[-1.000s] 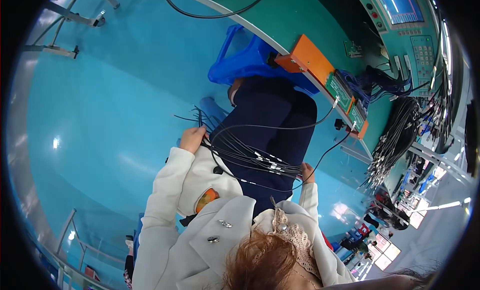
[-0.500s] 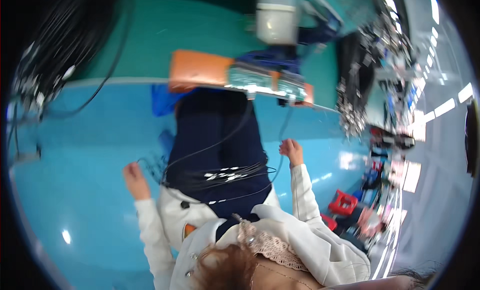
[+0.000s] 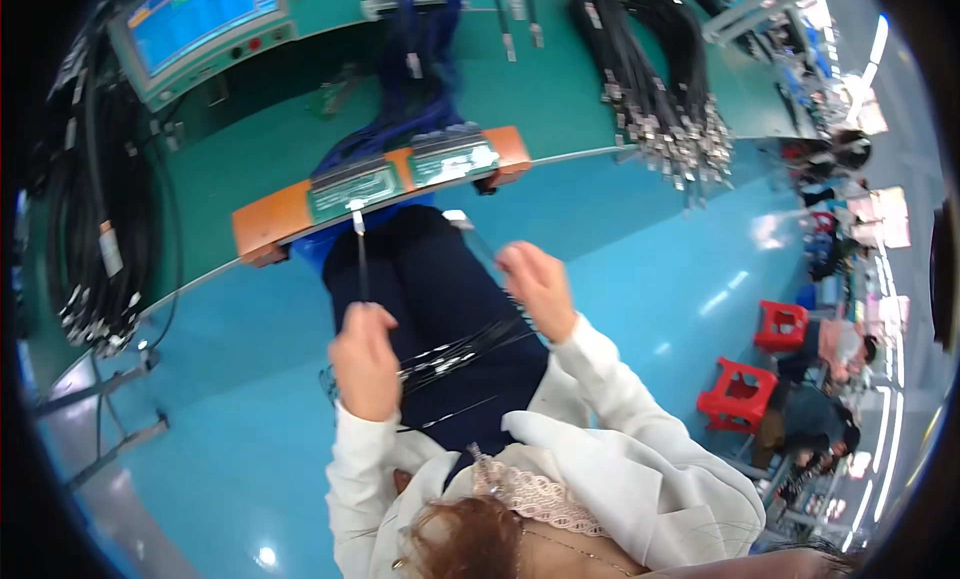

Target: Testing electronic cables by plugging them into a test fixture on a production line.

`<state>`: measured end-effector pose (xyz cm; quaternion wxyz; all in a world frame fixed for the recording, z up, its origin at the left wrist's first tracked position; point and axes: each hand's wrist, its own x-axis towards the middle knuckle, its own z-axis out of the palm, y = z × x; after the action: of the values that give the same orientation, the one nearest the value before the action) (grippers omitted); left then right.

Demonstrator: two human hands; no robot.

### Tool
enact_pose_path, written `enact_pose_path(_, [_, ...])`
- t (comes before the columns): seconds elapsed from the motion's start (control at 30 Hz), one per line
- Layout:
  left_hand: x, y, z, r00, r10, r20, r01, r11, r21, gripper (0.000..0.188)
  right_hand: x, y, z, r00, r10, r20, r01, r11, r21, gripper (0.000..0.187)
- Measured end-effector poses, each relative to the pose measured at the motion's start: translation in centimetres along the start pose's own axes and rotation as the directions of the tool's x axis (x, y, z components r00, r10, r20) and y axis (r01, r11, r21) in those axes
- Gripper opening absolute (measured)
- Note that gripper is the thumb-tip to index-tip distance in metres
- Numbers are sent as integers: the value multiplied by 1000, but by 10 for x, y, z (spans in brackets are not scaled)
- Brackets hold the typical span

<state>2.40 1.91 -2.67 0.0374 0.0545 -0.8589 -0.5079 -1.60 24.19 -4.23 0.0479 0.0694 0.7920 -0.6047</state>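
- While the person sits at the bench, the left hand [image 3: 365, 359] is closed around a thin black cable [image 3: 361, 264], holding it upright so its metal tip points at 12 o'clock toward the board above.
- Up at 2 o'clock from it, the right hand [image 3: 538, 287] is loosely curled; a second thin cable seems to run up from it toward 11 o'clock, but blur hides whether the fingers pinch it.
- Across the lap, between the wrists, lies a bundle of black cables [image 3: 460, 351] with pale tips, sagging toward 7 o'clock.
- At 12 o'clock from the hands sits an orange board [image 3: 262, 222] carrying two green connector blocks [image 3: 400, 176], on the edge of a green bench [image 3: 560, 89].
- Judged from this, the step in hand is bringing one cable end up to a block; the next move calls for lining the tip squarely with its socket before pressing.
- Farther out, cable hanks [image 3: 665, 99] hang at 2 o'clock, a screen [image 3: 195, 14] stands at 11 o'clock, and red stools [image 3: 760, 364] stand at 3 o'clock.
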Motion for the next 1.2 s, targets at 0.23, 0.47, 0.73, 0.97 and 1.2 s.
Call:
enact_pose_path(0.23, [-62,-54,-92,858,-354,-371,313,935,-169,18,2,73,-147,859,-142,-493,33,974,-223,29])
enact_pose_path(0.47, [-48,-128,-242,704,140,-697,311,821,478,19,34,90,-174,917,-211,-339,-9,837,-547,21])
enact_pose_path(0.73, [73,-95,-335,737,462,-494,77,669,740,12,15,-4,-48,968,-241,-67,216,942,-256,21])
enact_pose_path(0.97, [86,-85,-336,860,415,-298,80,467,881,12,0,-8,-38,994,-111,-20,104,968,-231,20])
enact_pose_path(1.2, [60,-24,-261,627,658,-417,-183,645,742,13,-3,-56,33,909,-88,408,70,996,60,23])
